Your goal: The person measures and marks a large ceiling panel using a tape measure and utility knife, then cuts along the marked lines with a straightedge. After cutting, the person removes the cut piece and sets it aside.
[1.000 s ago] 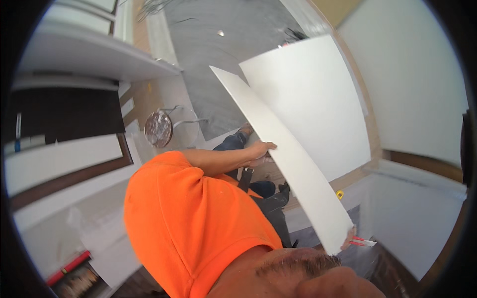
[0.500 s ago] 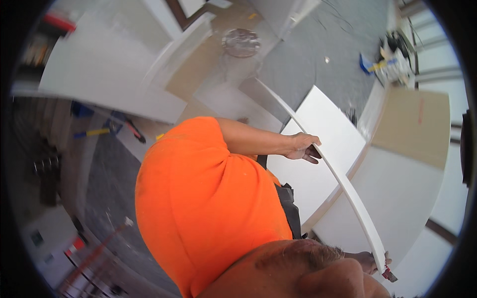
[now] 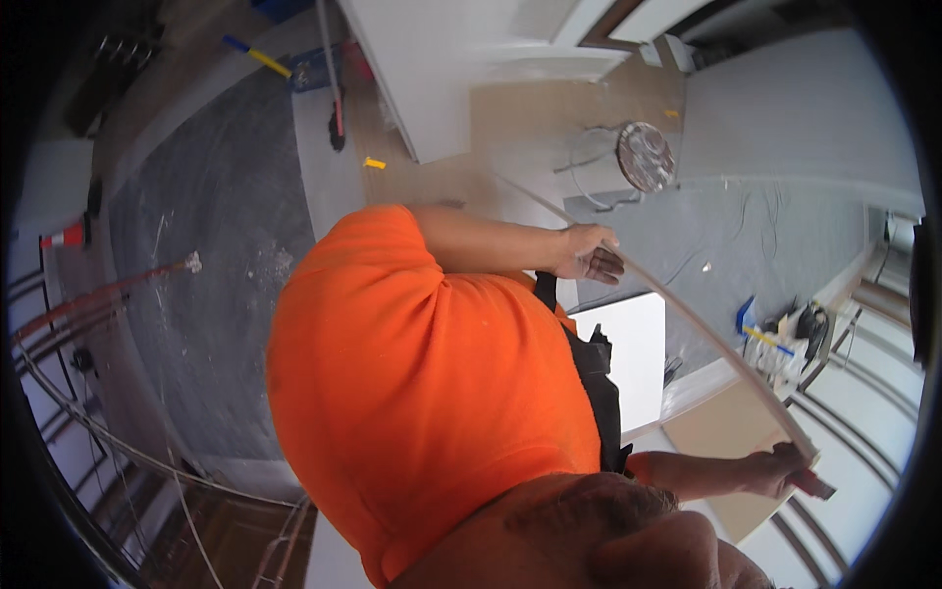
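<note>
A long, thin board (image 3: pixel 702 329), seen almost edge-on, slants from the middle of the view down to the right in front of my body. My left hand (image 3: pixel 587 253) grips its upper edge with bent fingers, the arm stretched out from the orange sleeve. Farther along, my right hand (image 3: pixel 775 469) is closed at the board's lower right end. A small red tool (image 3: pixel 812 484) with a dark tip sticks out of that fist; its exact kind is not clear. Behind the board, close to my waist, lies a white panel (image 3: pixel 628 353).
A round, plaster-smeared bucket (image 3: pixel 646 157) stands on the floor, cables near it. Large pale sheets (image 3: pixel 422 79) rise at the top. A blue and yellow tool (image 3: pixel 760 329) lies by a cluttered heap at right. Another blue and yellow tool (image 3: pixel 294 71) and an orange cone (image 3: pixel 67 236) are at left.
My body has turned, so the room has swung round in view. The board's right end and my right hand have shifted up and right. Both hands stay at the board.
</note>
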### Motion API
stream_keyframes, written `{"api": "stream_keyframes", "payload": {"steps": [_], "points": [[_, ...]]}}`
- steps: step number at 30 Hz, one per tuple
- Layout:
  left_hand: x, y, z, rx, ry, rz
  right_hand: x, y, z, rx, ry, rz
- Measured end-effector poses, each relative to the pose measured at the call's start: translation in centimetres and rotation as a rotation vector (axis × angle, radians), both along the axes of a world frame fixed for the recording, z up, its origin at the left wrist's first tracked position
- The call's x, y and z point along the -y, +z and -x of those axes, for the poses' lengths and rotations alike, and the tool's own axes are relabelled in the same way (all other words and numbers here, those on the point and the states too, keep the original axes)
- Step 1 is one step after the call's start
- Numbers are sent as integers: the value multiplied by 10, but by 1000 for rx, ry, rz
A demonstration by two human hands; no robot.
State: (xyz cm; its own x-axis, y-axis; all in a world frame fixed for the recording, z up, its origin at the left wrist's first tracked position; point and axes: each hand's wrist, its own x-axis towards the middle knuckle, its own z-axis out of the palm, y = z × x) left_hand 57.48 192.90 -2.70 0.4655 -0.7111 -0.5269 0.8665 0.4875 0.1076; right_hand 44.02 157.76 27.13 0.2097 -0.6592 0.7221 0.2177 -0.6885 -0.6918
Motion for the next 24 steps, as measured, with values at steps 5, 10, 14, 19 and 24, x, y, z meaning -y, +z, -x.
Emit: {"api": "stream_keyframes", "payload": {"steps": [5, 10, 14, 19, 24], "points": [[-113, -15, -32, -45, 227, 16, -84, -12, -138, -38, 382, 161], [-215, -5, -61, -136, 475, -79, -225, -10, -252, -46, 564, 397], [-281, -22, -84, -167, 672, -84, -331, -3, -309, -204, 732, 226], [-370, -28, -99, -201, 880, -162, -494, 20, -344, -231, 878, 428], [-430, -34, -127, -250, 980, -116, -584, 26, -371, -407, 924, 533]]}}
